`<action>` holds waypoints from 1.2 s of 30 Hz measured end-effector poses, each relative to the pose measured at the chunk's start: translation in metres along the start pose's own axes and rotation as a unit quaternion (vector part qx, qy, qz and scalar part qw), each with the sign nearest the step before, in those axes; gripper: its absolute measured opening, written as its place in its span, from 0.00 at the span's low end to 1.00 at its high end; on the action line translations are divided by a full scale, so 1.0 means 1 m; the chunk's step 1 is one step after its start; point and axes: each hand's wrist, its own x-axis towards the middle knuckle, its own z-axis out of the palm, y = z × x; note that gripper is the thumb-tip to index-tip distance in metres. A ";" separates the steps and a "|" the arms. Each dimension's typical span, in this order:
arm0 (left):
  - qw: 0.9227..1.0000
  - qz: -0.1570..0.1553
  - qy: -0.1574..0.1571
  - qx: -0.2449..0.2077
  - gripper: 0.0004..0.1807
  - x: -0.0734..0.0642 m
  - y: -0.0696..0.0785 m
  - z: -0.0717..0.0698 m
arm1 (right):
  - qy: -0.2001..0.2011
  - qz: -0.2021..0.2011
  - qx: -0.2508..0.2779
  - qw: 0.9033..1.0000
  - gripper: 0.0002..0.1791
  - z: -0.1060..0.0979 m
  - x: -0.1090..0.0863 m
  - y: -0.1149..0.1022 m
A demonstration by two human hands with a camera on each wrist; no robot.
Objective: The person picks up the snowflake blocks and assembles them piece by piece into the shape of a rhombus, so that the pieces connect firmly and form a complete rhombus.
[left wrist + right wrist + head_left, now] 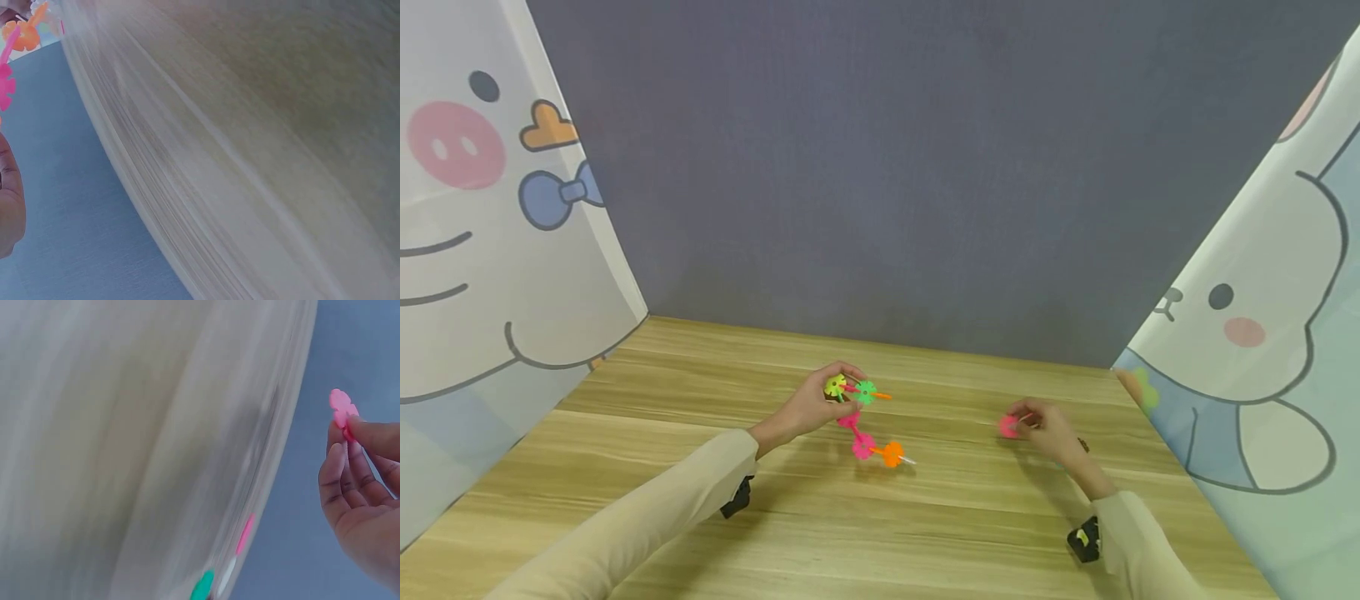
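My left hand (812, 406) grips a chain of flower-shaped plastic pieces joined by thin sticks, over the middle of the table. A yellow flower piece (835, 385) and a green one (865, 392) are by its fingers; a pink piece (863, 446) and an orange piece (892, 454) trail lower, with a whitish stick tip poking out to the right. The left wrist view catches only part of the hand (11, 200) and the chain's orange piece (25, 37). Farther right, my right hand (1051, 433) pinches a single pink flower piece (342, 406) between thumb and fingertips.
On the wood-grain table (970, 517), a teal piece (202, 586) and a pink one (245, 534) lie near the right hand, mostly hidden from the head view. A dark grey panel (865, 167) rises behind. Cartoon-printed panels stand at left (497, 250) and right (1247, 392).
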 end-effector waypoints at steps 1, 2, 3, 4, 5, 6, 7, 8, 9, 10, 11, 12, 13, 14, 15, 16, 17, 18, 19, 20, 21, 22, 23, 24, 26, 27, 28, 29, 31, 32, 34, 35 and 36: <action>1.000 0.000 0.000 0.000 0.20 0.000 0.000 0.000 | -0.001 0.001 0.018 1.000 0.09 0.003 0.001 -0.003; 1.000 0.000 0.000 0.001 0.20 0.000 0.001 0.001 | -0.005 0.003 0.037 0.999 0.09 0.006 0.002 -0.006; 1.000 -0.001 0.000 0.002 0.20 0.000 0.001 0.001 | -0.008 0.008 0.053 0.999 0.09 0.009 0.003 -0.010; 1.000 -0.001 0.001 0.002 0.20 0.000 0.001 0.001 | -0.011 0.014 0.070 0.997 0.10 0.012 0.003 -0.014; 1.000 -0.003 0.002 0.004 0.20 0.000 0.001 0.002 | -0.015 0.020 0.084 0.996 0.10 0.015 0.004 -0.018; 1.000 -0.005 0.002 0.004 0.20 0.000 0.002 0.002 | -0.016 0.025 0.098 0.995 0.10 0.018 0.006 -0.022; 1.000 -0.007 0.000 0.004 0.20 0.000 0.003 0.002 | -0.018 0.030 0.110 0.993 0.10 0.021 0.007 -0.026; 1.000 -0.008 -0.001 0.004 0.20 0.000 0.004 0.002 | -0.020 0.038 0.121 0.992 0.10 0.024 0.009 -0.030; 1.000 -0.009 -0.003 0.002 0.20 -0.001 0.007 0.002 | -0.022 0.044 0.131 0.990 0.11 0.027 0.011 -0.034; 1.000 -0.009 -0.005 -0.002 0.20 -0.002 0.010 0.002 | -0.025 0.049 0.141 0.989 0.11 0.030 0.013 -0.038; 1.000 -0.011 -0.007 -0.002 0.20 -0.004 0.013 0.002 | -0.026 0.053 0.150 0.987 0.11 0.033 0.015 -0.041; 1.000 -0.011 -0.009 -0.004 0.20 -0.005 0.017 0.002 | -0.028 0.055 0.158 0.985 0.12 0.035 0.017 -0.045; 1.000 -0.011 -0.010 -0.005 0.20 -0.006 0.020 0.002 | -0.030 0.057 0.163 0.985 0.12 0.038 0.019 -0.049; 1.000 -0.009 -0.010 -0.005 0.20 -0.008 0.024 0.003 | -0.033 0.056 0.168 0.984 0.12 0.041 0.021 -0.052; 1.000 -0.008 -0.009 -0.003 0.20 -0.009 0.027 0.003 | -0.035 0.056 0.174 0.983 0.12 0.043 0.023 -0.055; 1.000 -0.008 -0.009 -0.002 0.19 -0.009 0.029 0.003 | -0.036 0.056 0.178 0.982 0.12 0.045 0.025 -0.059; 1.000 -0.008 -0.009 0.000 0.19 -0.010 0.030 0.003 | -0.037 0.056 0.183 0.981 0.12 0.048 0.027 -0.062; 1.000 -0.008 -0.008 0.002 0.19 -0.010 0.031 0.003 | -0.039 0.057 0.188 0.980 0.12 0.050 0.029 -0.066; 1.000 -0.008 -0.008 0.004 0.19 -0.010 0.031 0.004 | -0.040 0.059 0.193 0.979 0.12 0.052 0.031 -0.069; 1.000 -0.008 -0.008 0.005 0.19 -0.010 0.031 0.004 | -0.043 0.058 0.201 0.977 0.13 0.053 0.033 -0.072; 1.000 -0.008 -0.008 0.005 0.19 -0.010 0.031 0.004 | -0.044 0.059 0.206 0.976 0.13 0.055 0.034 -0.075; 1.000 -0.009 -0.009 0.004 0.19 -0.010 0.031 0.004 | -0.045 0.060 0.212 0.974 0.13 0.057 0.035 -0.079; 1.000 -0.010 -0.009 0.004 0.19 -0.010 0.031 0.004 | -0.046 0.060 0.217 0.973 0.14 0.058 0.037 -0.081; 1.000 -0.010 -0.009 0.005 0.19 -0.010 0.032 0.004 | -0.046 0.059 0.223 0.972 0.14 0.060 0.038 -0.084; 1.000 -0.009 -0.010 0.006 0.20 -0.010 0.032 0.004 | -0.048 0.054 0.231 0.970 0.14 0.062 0.040 -0.089; 1.000 -0.009 -0.010 0.006 0.20 -0.010 0.032 0.004 | -0.046 0.055 0.234 0.970 0.14 0.064 0.041 -0.092; 1.000 -0.008 -0.010 0.007 0.20 -0.010 0.033 0.004 | -0.045 0.053 0.238 0.969 0.14 0.065 0.042 -0.094; 1.000 -0.008 -0.010 0.008 0.20 -0.010 0.033 0.005 | -0.043 0.052 0.241 0.968 0.14 0.067 0.042 -0.096; 1.000 -0.007 -0.011 0.008 0.20 -0.010 0.033 0.005 | -0.041 0.048 0.247 0.967 0.14 0.069 0.044 -0.100; 1.000 -0.007 -0.011 0.007 0.20 -0.010 0.033 0.005 | -0.039 0.048 0.251 0.966 0.14 0.071 0.044 -0.102; 1.000 -0.006 -0.012 0.005 0.20 -0.009 0.031 0.005 | -0.036 0.053 0.262 0.963 0.13 0.073 0.046 -0.105; 1.000 -0.006 -0.012 0.004 0.20 -0.008 0.029 0.006 | -0.035 0.056 0.266 0.962 0.13 0.074 0.046 -0.106; 1.000 -0.005 -0.011 0.004 0.20 -0.006 0.025 0.006 | -0.034 0.059 0.270 0.960 0.13 0.075 0.046 -0.107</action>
